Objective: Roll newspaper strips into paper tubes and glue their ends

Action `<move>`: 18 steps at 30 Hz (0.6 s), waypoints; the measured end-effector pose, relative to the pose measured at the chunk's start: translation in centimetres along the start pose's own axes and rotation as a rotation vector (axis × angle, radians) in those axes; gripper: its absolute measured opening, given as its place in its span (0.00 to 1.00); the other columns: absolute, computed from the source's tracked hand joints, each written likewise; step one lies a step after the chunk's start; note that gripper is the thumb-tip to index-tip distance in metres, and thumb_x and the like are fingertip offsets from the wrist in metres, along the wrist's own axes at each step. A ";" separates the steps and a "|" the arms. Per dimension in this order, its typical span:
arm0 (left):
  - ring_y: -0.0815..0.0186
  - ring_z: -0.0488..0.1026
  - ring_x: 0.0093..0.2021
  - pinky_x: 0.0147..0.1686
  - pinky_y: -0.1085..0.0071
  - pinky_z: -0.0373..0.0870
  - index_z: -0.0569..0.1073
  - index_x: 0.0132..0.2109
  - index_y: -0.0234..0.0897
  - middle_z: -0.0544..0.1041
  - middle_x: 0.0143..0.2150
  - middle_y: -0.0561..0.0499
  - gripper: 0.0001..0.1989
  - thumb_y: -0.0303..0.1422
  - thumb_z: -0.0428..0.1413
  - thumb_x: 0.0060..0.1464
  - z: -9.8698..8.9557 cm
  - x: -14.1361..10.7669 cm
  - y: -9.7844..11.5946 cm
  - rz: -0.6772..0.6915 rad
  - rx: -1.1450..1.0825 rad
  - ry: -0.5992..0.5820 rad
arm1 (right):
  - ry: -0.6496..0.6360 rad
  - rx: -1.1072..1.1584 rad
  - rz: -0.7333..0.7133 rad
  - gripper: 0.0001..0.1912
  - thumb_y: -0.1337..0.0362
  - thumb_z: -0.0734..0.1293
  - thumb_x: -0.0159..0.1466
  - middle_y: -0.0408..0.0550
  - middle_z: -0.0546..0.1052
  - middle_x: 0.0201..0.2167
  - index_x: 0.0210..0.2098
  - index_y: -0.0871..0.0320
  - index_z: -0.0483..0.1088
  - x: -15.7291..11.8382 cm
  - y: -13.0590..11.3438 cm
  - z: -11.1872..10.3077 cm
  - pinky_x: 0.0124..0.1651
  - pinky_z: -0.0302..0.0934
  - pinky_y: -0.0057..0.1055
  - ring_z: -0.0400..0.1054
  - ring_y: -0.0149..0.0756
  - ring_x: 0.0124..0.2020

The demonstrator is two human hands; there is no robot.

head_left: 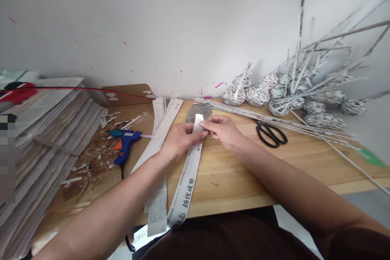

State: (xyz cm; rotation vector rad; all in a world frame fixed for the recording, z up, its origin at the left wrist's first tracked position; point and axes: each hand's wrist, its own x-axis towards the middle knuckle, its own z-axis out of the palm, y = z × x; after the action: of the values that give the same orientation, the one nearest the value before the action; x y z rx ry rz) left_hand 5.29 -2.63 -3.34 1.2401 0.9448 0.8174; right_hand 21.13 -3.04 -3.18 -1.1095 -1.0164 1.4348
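Observation:
A long newspaper strip (189,174) with printed characters runs from both hands down over the table's front edge. My left hand (183,138) pinches it near the upper end, thumb on top. Close beside it on the right, my right hand (221,130) grips the strip's edge just below its white tip, with thumb and fingers together. A grey cloth-like piece (199,110) lies behind the tip. Left of my left hand, more cut paper strips (157,199) lie on the wooden table (231,178).
A blue glue gun (125,148) and paper scraps lie left, beside stacked newspapers (57,142). Black-handled scissors (270,134), thin paper rods (274,120) and several woven paper gourd shapes (258,94) are right, with long rods sticking out.

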 end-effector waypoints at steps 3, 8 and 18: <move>0.64 0.73 0.30 0.27 0.71 0.68 0.78 0.34 0.34 0.78 0.29 0.49 0.17 0.42 0.67 0.39 -0.2 0.1 -0.7 0.090 0.166 0.078 | 0.027 0.036 0.016 0.16 0.58 0.78 0.44 0.39 0.66 0.17 0.22 0.61 0.71 -0.2 0.3 0.4 0.18 0.38 0.24 0.52 0.21 0.17; 0.65 0.73 0.28 0.26 0.72 0.67 0.77 0.29 0.34 0.77 0.26 0.50 0.16 0.45 0.63 0.43 -0.2 0.3 -1.2 0.153 0.255 0.144 | 0.050 0.029 0.002 0.16 0.58 0.77 0.45 0.40 0.69 0.17 0.23 0.60 0.71 -0.5 0.4 1.0 0.18 0.41 0.23 0.56 0.23 0.18; 0.64 0.74 0.34 0.30 0.70 0.73 0.77 0.32 0.35 0.77 0.32 0.49 0.17 0.46 0.58 0.50 0.5 -0.3 -0.2 0.115 0.120 0.028 | 0.033 -0.101 -0.165 0.16 0.54 0.76 0.49 0.41 0.71 0.18 0.23 0.59 0.70 -0.5 0.5 0.7 0.20 0.54 0.26 0.59 0.25 0.18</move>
State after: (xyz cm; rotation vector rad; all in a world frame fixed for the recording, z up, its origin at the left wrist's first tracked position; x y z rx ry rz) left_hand 5.59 -3.15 -3.45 1.4010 0.9630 0.8803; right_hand 20.32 -3.65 -3.45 -1.0911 -1.1398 1.2416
